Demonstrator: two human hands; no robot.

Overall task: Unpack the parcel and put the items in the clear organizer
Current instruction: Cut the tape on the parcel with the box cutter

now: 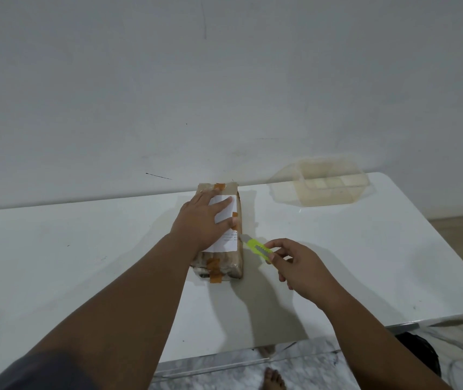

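A brown cardboard parcel (231, 261) with a white label and orange tape strips lies lengthwise on the white table (84, 263). My left hand (200, 220) presses flat on top of the parcel, fingers spread over the label. My right hand (299, 267) grips a yellow-green utility knife (257, 247), whose blade tip touches the parcel's right top edge near the label. The clear organizer (334, 182), a see-through plastic box with compartments, stands at the table's far right corner, apart from the parcel.
A grey wall runs directly behind the table. The table's front edge and right edge drop to a marble-patterned floor, where a bare foot (273, 380) and a dark object (421, 351) show below.
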